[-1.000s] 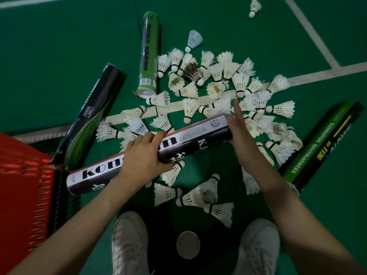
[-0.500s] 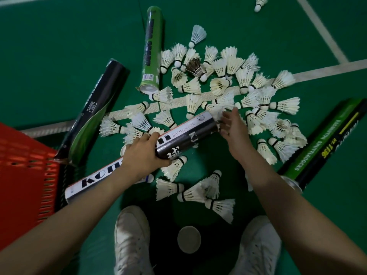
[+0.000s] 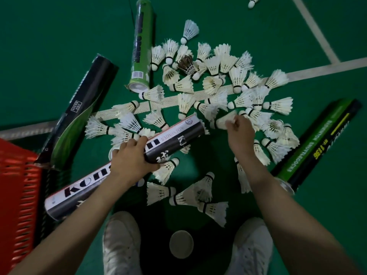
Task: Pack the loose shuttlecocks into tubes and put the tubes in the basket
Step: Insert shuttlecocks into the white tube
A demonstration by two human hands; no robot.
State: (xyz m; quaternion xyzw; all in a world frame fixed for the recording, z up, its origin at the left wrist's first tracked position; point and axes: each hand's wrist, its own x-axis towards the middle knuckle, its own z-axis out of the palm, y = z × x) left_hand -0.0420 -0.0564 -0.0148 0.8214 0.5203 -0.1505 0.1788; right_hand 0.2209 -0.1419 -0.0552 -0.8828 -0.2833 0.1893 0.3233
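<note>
The long black-and-white cardboard tube (image 3: 178, 138) is held at a slant above the green court floor (image 3: 59, 32). It is gripped near its middle by the left hand (image 3: 130, 160), whose fingers are curled over the top and whose thumb is wrapped beneath. The tube's near end points towards the orange plastic basket (image 3: 17, 187) at the left edge, and its far end lies just beside the right hand (image 3: 240, 135). One white feathered shuttlecock (image 3: 223, 121) is pinched at its skirt by the bent, closed-up fingers of the right hand, close to that far end. Whether the far end is open cannot be told.

The loose white shuttlecocks (image 3: 218, 76) are scattered on the floor beyond and between the hands, across a white court line (image 3: 327, 65); a few lie near the white shoes (image 3: 121, 245). One dark-feathered shuttlecock (image 3: 186, 63) is noted in the pile.

Three further tubes lie on the floor:
- a green tube (image 3: 142, 46) beyond the pile;
- a black tube with a green flash (image 3: 85, 108), its lower end at the basket's rim;
- a green-and-black tube (image 3: 317, 143) at the right.

A round pale lid (image 3: 181, 244) lies between the shoes.
</note>
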